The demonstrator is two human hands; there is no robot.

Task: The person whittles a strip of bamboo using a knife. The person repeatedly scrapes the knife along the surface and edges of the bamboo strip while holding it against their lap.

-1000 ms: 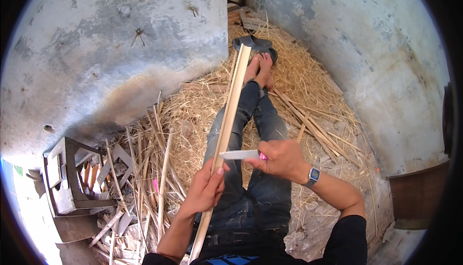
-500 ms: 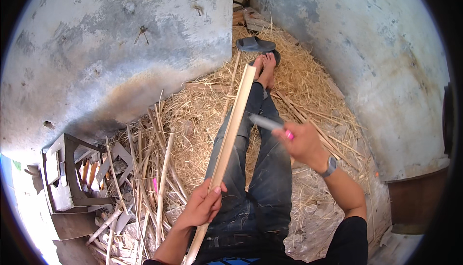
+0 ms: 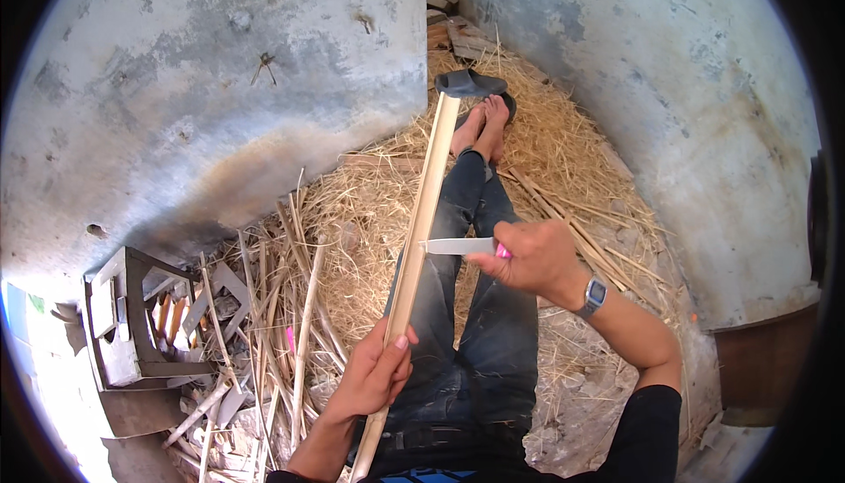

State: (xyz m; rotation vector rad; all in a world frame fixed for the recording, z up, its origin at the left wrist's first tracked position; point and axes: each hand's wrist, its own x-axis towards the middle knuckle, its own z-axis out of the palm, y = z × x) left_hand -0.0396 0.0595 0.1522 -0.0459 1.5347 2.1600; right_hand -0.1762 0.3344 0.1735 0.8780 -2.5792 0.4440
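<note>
A long pale split bamboo strip [image 3: 415, 254], with a lengthwise groove along its upper face, slants over my left thigh from my waist toward my feet. My left hand [image 3: 378, 370] is wrapped round its lower part. In my right hand [image 3: 539, 259], with a watch on the wrist, is a knife [image 3: 462, 246] with a pink handle. Its silver blade points left, and the tip is at the strip's right edge near mid-length. Whether the tip touches the strip I cannot tell. Most of the handle is hidden in my fist.
My outstretched legs [image 3: 497, 325] lie over straw and shavings [image 3: 563, 140]. Dark slippers [image 3: 471, 84] lie by my feet. Several loose strips [image 3: 308, 325] are piled at left beside a broken frame [image 3: 132, 316]. Weathered walls [image 3: 220, 61] rise on both sides; a pink object [image 3: 290, 340] lies among the strips.
My right hand has lowered slightly, bringing the knife tip from beside the upper strip to its middle edge. The strip's far end has swung a little left. My left hand keeps its hold.
</note>
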